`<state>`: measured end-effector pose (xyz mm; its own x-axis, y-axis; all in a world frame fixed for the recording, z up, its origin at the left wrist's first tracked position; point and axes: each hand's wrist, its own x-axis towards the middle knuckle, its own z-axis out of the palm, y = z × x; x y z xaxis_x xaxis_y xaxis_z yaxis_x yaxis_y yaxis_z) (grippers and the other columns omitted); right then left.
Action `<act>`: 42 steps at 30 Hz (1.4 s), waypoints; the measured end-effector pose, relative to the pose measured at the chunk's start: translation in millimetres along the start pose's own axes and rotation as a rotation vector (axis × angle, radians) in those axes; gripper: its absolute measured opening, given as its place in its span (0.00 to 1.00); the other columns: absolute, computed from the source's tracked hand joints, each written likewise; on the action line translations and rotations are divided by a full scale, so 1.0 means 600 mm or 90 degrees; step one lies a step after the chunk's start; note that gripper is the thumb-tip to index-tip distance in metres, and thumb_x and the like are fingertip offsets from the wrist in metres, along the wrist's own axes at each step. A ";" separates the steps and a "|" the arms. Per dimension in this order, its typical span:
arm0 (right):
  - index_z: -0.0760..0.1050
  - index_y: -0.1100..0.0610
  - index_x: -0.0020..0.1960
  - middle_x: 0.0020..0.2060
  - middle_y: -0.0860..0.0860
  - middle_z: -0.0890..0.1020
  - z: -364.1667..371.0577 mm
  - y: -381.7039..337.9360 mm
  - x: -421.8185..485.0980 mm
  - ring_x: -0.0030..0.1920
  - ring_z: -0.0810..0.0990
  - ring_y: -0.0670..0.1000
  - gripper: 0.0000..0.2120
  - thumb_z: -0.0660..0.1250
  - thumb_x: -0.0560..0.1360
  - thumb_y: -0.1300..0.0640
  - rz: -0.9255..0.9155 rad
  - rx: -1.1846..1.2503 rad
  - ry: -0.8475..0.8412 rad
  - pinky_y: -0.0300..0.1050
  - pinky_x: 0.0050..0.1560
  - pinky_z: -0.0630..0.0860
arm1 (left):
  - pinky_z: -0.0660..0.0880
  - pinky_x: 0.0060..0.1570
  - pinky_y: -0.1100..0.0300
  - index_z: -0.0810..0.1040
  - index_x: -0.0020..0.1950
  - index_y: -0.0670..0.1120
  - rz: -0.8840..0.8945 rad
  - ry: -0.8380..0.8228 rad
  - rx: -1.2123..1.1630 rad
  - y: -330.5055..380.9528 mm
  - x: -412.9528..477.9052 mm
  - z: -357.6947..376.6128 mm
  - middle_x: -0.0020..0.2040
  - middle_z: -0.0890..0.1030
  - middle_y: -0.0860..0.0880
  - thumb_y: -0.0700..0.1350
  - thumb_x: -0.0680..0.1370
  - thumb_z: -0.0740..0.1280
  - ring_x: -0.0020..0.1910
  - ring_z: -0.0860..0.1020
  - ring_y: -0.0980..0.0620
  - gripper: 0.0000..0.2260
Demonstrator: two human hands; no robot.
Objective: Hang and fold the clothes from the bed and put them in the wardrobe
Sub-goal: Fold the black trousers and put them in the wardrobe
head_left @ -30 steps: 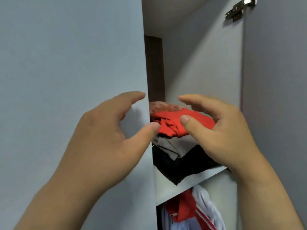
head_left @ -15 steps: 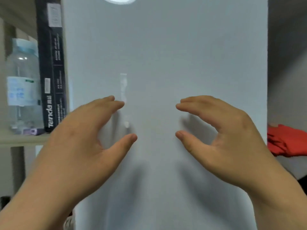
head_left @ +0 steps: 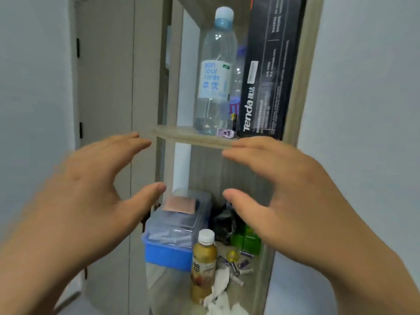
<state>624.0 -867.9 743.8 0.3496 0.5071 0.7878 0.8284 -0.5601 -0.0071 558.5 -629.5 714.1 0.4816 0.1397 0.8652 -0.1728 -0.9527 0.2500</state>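
Observation:
My left hand (head_left: 95, 192) and my right hand (head_left: 279, 189) are raised in front of me, palms facing each other, fingers loosely spread, holding nothing. No clothes, bed or wardrobe interior are in view now. The pale grey wardrobe door (head_left: 368, 110) fills the right side, behind my right hand. Both hands hover in front of an open wooden shelf unit (head_left: 193, 135).
On the upper shelf stand a clear water bottle (head_left: 216, 71) and a black Tenda box (head_left: 266, 71). Below lie a blue lidded box (head_left: 172, 235), a small juice bottle (head_left: 203, 264), green packs (head_left: 247, 242), batteries and crumpled tissue. A beige room door (head_left: 104, 110) is at left.
My view has swung left, away from the wardrobe shelf with the folded red garment, past the grey door, onto the wooden shelf unit. Both hands stay raised and empty.

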 end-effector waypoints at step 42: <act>0.62 0.44 0.74 0.70 0.45 0.68 0.788 -0.827 0.210 0.69 0.69 0.49 0.26 0.64 0.78 0.42 -0.769 0.340 -0.690 0.44 0.66 0.69 | 0.68 0.66 0.59 0.58 0.76 0.62 -1.222 -0.237 0.682 -0.389 -0.453 -0.488 0.74 0.66 0.61 0.65 0.77 0.63 0.71 0.67 0.56 0.30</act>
<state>463.8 -216.7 555.3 -0.6114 0.7518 -0.2470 0.7899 0.5986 -0.1332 216.3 -366.1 547.6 -0.4353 0.8825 -0.1779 0.8891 0.4524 0.0688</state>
